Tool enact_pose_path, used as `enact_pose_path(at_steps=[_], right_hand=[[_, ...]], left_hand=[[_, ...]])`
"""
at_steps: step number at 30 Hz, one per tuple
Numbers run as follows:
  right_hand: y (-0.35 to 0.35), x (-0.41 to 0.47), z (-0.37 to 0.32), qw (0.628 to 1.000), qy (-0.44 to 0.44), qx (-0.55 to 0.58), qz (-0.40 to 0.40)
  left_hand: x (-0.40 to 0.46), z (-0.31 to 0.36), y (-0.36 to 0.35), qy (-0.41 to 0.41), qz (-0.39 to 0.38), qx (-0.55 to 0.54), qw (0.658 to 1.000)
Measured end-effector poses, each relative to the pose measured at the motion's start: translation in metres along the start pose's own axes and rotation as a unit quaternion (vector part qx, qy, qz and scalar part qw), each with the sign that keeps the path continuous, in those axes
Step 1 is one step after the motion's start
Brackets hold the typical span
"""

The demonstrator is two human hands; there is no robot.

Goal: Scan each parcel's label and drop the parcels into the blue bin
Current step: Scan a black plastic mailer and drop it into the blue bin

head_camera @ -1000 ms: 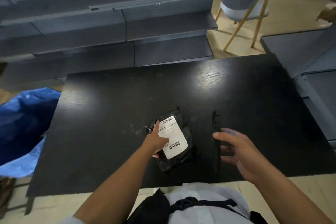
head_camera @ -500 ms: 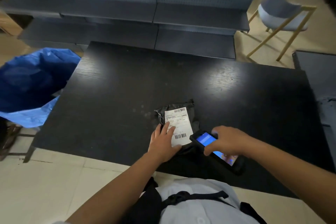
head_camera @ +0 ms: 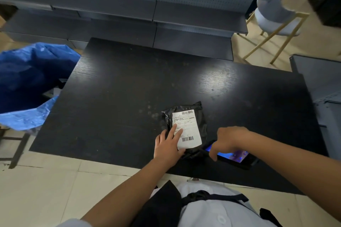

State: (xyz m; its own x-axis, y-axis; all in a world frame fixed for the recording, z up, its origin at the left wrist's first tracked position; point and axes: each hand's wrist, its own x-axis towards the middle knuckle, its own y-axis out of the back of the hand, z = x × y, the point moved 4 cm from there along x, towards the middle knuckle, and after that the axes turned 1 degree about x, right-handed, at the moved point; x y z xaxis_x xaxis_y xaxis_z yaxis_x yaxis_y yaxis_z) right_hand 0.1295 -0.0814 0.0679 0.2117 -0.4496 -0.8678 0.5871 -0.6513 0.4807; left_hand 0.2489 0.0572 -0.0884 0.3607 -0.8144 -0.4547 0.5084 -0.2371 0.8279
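Looking down from the head camera, a black table (head_camera: pixel 114 97) fills the middle of the view, its top catching two pale patches of light; near its front edge lies a black plastic parcel (head_camera: pixel 203 125), flat on the wood with its white label (head_camera: pixel 190 127) facing up, one barcode at the label's far end and another at its near end; the left hand (head_camera: pixel 168 147) rests on the parcel's near left corner, fingers straight and slightly spread, two fingertips lying on the label and the thumb along its near edge; just beside the parcel on the right, the right hand (head_camera: pixel 227 140) comes down from above with fingers curled round the left end of a handheld scanner (head_camera: pixel 233 155), whose lit blue screen faces up and whose dark body lies low over the table, its left end touching or overlapping the parcel's near right corner, though whether it rests on the table cannot be told; well apart to the left, beyond the table's edge, the blue bin (head_camera: pixel 31 83) stands open, its crumpled blue wall folded outward; behind the table run grey metal shelves (head_camera: pixel 166 14); at the upper right a chair (head_camera: pixel 273 18) with pale wooden legs stands on the tiled floor; at the bottom a light shirt and dark strap show.
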Motion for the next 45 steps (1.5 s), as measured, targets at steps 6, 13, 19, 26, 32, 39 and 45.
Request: enact_pose_path(at_steps=[6,13,19,26,32,39,45], right_hand=[[-0.003,-0.005,0.003,0.999,0.011,0.036,0.008],[-0.021,-0.012,0.041,0.925,0.038,0.376,-0.021],[-0.067,-0.005,0.083,0.811,0.049,0.581,0.035],[-0.101,0.002,0.108,0.653,0.109,0.74,0.12],[-0.094,-0.003,0.114,0.617,0.167,0.754,0.151],[-0.08,-0.005,0.064,0.641,0.203,0.731,0.115],[-0.046,0.003,-0.006,0.678,0.249,0.685,0.097]], left_hand=[[-0.002,-0.003,0.005,-0.005,-0.019,0.027,0.999],[0.0,-0.021,0.025,-0.029,-0.061,0.069,0.995],[-0.005,-0.023,0.042,0.039,-0.039,0.02,0.998],[-0.006,0.036,0.018,0.242,0.0,-0.083,0.967],[0.003,0.04,0.004,0.339,0.029,-0.087,0.936],[-0.025,0.002,0.023,0.335,0.063,-0.137,0.93],[-0.065,-0.091,0.093,0.376,0.168,-0.218,0.885]])
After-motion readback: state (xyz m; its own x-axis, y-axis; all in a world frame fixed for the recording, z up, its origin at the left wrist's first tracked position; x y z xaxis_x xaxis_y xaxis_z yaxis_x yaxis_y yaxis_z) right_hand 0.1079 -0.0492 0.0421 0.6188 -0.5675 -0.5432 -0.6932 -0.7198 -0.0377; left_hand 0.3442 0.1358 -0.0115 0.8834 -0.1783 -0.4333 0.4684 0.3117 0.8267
